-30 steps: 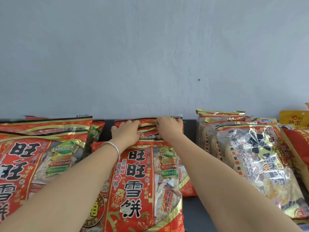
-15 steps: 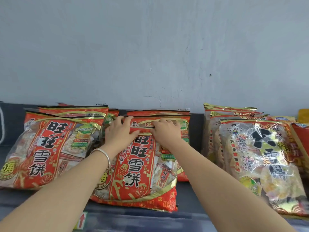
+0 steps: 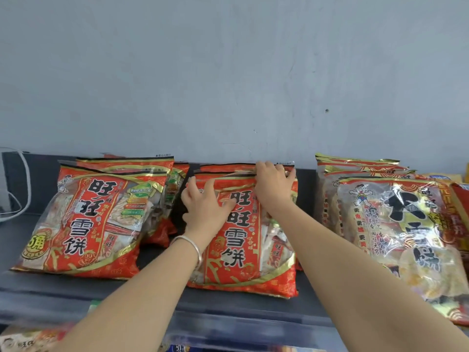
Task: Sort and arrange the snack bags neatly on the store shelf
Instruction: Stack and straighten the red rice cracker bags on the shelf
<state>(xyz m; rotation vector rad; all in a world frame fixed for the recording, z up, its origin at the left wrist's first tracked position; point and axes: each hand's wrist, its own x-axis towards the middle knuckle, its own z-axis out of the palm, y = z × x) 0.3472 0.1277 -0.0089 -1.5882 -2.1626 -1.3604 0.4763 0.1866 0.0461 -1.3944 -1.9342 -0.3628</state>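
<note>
Along the bottom left of the frame, blurred packs [image 3: 28, 341] sit on a lower level. Above them runs the dark shelf [image 3: 241, 318], its front lip crossing the lower part of the frame. Both forearms reach up from the bottom edge, and a silver bracelet [image 3: 194, 247] circles the left wrist.

In the centre a red front bag [image 3: 243, 262] leans back on the shelf, its printed face turned outward. The left hand [image 3: 203, 207] lies flat on its upper left part with the fingers spread. The right hand [image 3: 274, 189] rests over its top right corner, fingers stretched nearly straight across the top seam; whether the thumb pinches the seam cannot be told. Rear bags [image 3: 223, 168] of the same red print stand just behind it, touching it.

At centre left a left stack [image 3: 76, 224] of matching red bags leans the same way, apart from the front bag. At the right, a right stack [image 3: 406, 237] of clear, gold-trimmed bags leans too.

Behind everything rises a pale grey wall [image 3: 228, 72]. A white cable [image 3: 24, 179] loops at the far left edge.
</note>
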